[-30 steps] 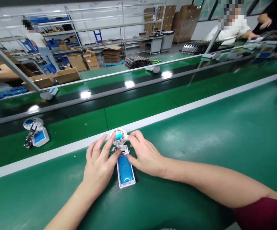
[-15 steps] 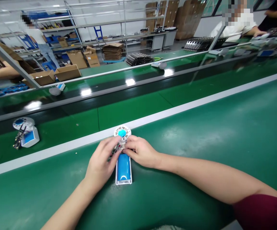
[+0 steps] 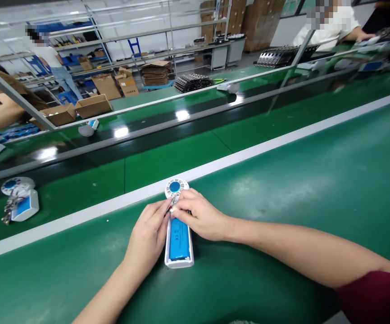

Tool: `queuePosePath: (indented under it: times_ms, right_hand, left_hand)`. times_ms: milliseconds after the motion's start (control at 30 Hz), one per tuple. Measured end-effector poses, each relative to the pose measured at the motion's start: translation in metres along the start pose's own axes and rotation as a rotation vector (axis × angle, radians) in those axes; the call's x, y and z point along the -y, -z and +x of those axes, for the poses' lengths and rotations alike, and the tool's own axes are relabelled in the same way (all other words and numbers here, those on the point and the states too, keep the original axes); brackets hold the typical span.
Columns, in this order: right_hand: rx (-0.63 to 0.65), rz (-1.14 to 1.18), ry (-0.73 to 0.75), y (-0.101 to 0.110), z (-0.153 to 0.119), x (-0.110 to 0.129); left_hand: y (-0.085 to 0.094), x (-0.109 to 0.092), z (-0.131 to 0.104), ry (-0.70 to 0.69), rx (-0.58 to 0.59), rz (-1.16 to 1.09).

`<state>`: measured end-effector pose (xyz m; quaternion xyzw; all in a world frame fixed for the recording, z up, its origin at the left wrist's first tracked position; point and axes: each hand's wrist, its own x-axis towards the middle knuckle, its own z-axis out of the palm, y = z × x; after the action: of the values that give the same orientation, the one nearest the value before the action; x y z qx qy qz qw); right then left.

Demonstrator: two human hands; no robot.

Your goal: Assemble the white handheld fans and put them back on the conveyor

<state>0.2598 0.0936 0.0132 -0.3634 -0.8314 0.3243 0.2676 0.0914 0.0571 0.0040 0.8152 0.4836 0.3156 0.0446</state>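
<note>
A white handheld-fan housing (image 3: 168, 263) lies on the green bench in front of me, its round vented head pointing away. A blue battery pack (image 3: 179, 240) fills the handle, and a blue disc (image 3: 174, 186) sits at the centre of the head. At the neck, my left hand (image 3: 151, 229) is closed in a pinch on the edge of a small circuit board, mostly hidden by the fingers. My right hand (image 3: 203, 213) pinches from the other side, fingertips meeting the left ones. A tiny white and red part shows between them; what the right fingers grip is hidden.
Another opened fan (image 3: 26, 207) with its circuit board hanging out lies on the green conveyor (image 3: 154, 157) to the left. A pale strip (image 3: 249, 155) edges my bench. Beyond are cardboard boxes (image 3: 93, 105), stacked dark parts (image 3: 193, 83) and co-workers across the line.
The fan has tilted, so the battery's printed face and the housing's end now show. My hands have drawn closer together at the neck. The other fan has shifted left in view.
</note>
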Motion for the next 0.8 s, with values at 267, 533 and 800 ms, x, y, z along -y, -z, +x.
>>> queuePosePath:
  times_ms: [267,533,800]
  right_hand:
    - [-0.002,0.021,-0.072,-0.0029,-0.0036,0.001]
    - [-0.048,0.036,-0.108,-0.0041,-0.0028,0.003]
    - [-0.067,0.074,-0.131,-0.0071,-0.0032,0.0]
  left_hand:
    - [0.0077,-0.0006,-0.0011,-0.007,0.103,-0.044]
    - [0.0012,-0.002,-0.0041,0.015,0.026,-0.031]
    - [0.003,0.0019,-0.003,-0.13,0.086,0.076]
